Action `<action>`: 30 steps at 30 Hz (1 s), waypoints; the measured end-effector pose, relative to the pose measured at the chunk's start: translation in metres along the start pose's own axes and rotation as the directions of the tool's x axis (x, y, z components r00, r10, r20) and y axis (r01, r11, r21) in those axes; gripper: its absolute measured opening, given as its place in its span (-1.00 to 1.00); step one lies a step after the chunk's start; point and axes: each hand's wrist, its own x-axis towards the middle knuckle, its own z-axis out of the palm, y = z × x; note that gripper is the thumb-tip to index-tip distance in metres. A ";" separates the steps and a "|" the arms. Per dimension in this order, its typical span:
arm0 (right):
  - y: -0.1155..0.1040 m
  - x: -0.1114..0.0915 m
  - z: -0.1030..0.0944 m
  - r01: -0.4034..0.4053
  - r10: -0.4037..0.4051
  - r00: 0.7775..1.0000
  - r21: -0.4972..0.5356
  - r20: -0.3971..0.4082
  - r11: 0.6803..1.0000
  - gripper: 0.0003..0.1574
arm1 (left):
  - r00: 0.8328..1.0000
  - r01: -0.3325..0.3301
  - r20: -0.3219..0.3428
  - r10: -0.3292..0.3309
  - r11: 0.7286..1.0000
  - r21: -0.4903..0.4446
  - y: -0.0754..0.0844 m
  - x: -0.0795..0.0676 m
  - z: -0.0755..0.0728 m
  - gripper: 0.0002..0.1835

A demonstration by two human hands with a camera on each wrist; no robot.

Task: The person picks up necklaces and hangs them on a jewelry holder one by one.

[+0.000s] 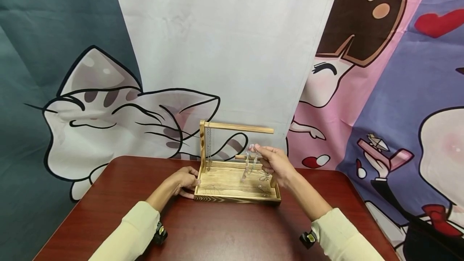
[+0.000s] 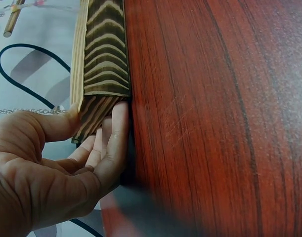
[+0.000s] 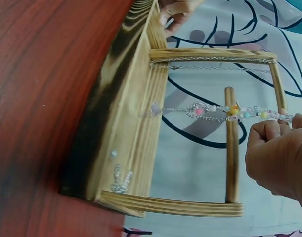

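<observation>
A chain (image 1: 209,144) already hangs on the upper bar (image 1: 239,127) of the wooden stand (image 1: 202,144), near the back edge of the tabletop (image 1: 217,228). The beaded strand (image 3: 247,111) is not yet released: the right hand (image 1: 273,162) pinches it by the short bar (image 3: 232,163); looped or not, I cannot tell. The left hand (image 1: 185,180) grips the tray's (image 1: 224,182) left end. No writing is readable.

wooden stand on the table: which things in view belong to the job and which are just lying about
Part of the job, likely:
wooden stand, in the left grip
beaded strand, in the right grip
silver chain hung on the stand

Just about, seemingly:
jewellery lying in the tray
table
cartoon backdrop
</observation>
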 end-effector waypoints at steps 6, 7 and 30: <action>-0.012 0.000 0.000 0.039 -0.040 0.999 0.058 0.007 0.998 -0.67 | 1.000 0.008 -0.001 -0.008 1.000 -0.001 0.001 0.000 0.000 -0.60; -0.014 0.000 0.000 0.047 -0.047 0.999 0.067 0.002 0.997 -0.67 | 1.000 0.008 0.001 -0.008 1.000 0.000 0.001 0.000 0.000 -0.60; -0.057 -0.003 -0.005 0.189 -0.186 0.982 0.099 -0.047 0.977 -0.61 | 1.000 0.003 0.016 -0.003 1.000 -0.006 -0.001 0.000 -0.001 -0.59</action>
